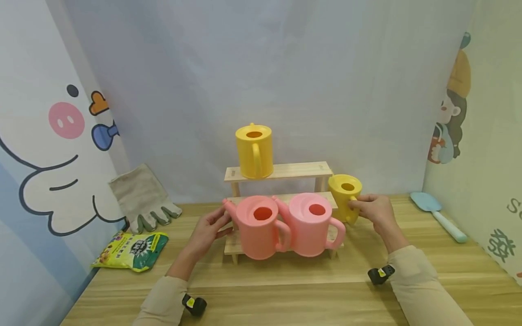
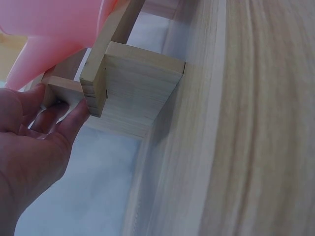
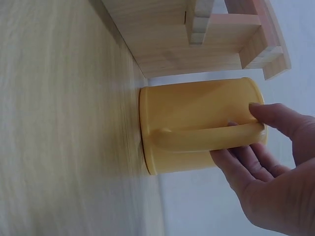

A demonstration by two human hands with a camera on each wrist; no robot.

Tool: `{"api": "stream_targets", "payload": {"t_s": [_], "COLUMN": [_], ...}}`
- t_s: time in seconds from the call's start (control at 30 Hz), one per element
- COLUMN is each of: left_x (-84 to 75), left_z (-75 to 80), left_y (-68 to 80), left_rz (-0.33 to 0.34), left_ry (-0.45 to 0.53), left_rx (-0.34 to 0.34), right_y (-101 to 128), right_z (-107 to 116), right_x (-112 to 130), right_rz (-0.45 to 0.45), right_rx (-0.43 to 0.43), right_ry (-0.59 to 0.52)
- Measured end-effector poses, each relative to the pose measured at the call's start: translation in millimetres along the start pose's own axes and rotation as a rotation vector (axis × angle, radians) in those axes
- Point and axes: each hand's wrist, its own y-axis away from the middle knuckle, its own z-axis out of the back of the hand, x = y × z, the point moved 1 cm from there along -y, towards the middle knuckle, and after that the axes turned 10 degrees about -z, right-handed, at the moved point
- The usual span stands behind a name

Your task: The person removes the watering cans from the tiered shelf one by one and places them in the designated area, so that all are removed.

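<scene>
Beige sleeves (image 1: 422,285), right grip (image 1: 377,211) around curved yellow handle (image 3: 197,140), left grip (image 1: 205,233) apart against wooden stand (image 1: 299,170)

The stand (image 1: 297,170) is viewed from in front and above, well back, by the head camera. Its left end is seen close up, low and rolled sideways, in the left wrist view; its right end and the yellow can (image 3: 197,112) beside it, likewise, in the right wrist view, each end being shared with the head view.
</scene>
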Motion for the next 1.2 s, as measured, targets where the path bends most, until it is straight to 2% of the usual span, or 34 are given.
{"api": "stream_targets", "payload": {"t_s": [0.1, 0.2, 0.33, 0.43, 0.63, 0.9, 1.2], "left_x": [7.8, 12.9, 14.8, 15.1, 14.9, 14.2, 13.7], "left_z": [3.8, 5.5, 6.3, 6.5, 7.1, 5.9, 6.3], "left_y": [-1.5, -2.4, -1.7, -1.5, -1.8, -2.7, -2.5], "left_rz": [-0.002, -0.013, -0.029, -0.037, -0.045, -0.019, -0.025], "left_ry": [-0.007, -0.023, -0.025, -0.026, -0.031, -0.034, -0.030], "left_rx": [-0.005, -0.001, 0.003, 0.002, 0.009, 0.002, -0.002], "right_y": [2, 7, 20, 29, 46, 60, 73], "right_z": [2, 7, 15, 17, 9, -16, -62], "right_x": [1, 6, 24, 44, 87, 145, 193], "right_rz": [0.002, 0.021, 0.068, 0.112, 0.226, 0.404, 0.475], "right_rx": [0.004, -0.011, -0.066, -0.094, -0.087, -0.034, 0.096], "right_ry": [0.039, 0.135, 0.254, 0.279, 0.267, 0.193, 0.134]}}
